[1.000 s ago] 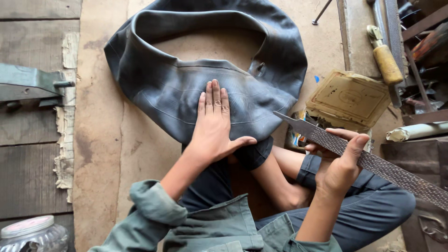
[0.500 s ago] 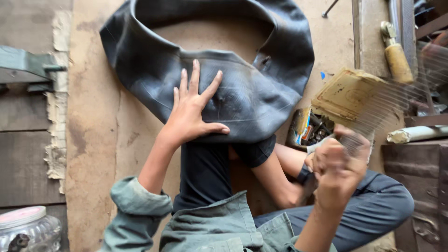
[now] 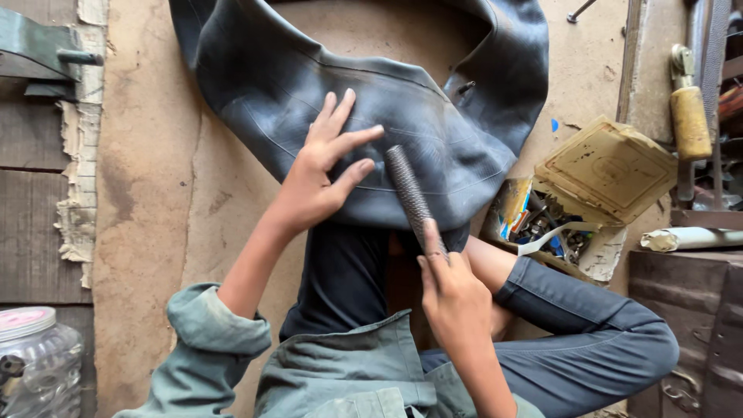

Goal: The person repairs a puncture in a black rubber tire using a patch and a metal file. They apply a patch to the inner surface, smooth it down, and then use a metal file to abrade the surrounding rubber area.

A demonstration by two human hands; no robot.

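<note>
Largest item: black rubber inner tube (image 3: pixel 433 147), deflated and folded, lying on the bare tan floor (image 3: pixel 147 232) and draped over the seated person's lap; its valve stem (image 3: pixel 465 87) shows on the right fold. Person sits with legs crossed, dark trousers, grey-green jacket with sleeves pushed up. Left hand (image 3: pixel 321 174) lies flat on the tube's near fold, palm down, fingers spread apart, thumb pointing toward the rasp. Right hand (image 3: pixel 453 290) grips the lower end of a coarse half-round rasp (image 3: pixel 410 193), fingers wrapped around it and index finger extended along its back; the rasp's rounded tip rests on the rubber just beside the left thumb. To the right of the tube, an open cardboard box (image 3: pixel 611 166) with lid raised holds small mixed hardware. Beyond it, a yellow-handled tool (image 3: pixel 690 120) lies against the dark metal stand. Lower left corner: a clear plastic jar (image 3: pixel 35 364) with a pale lid.
</note>
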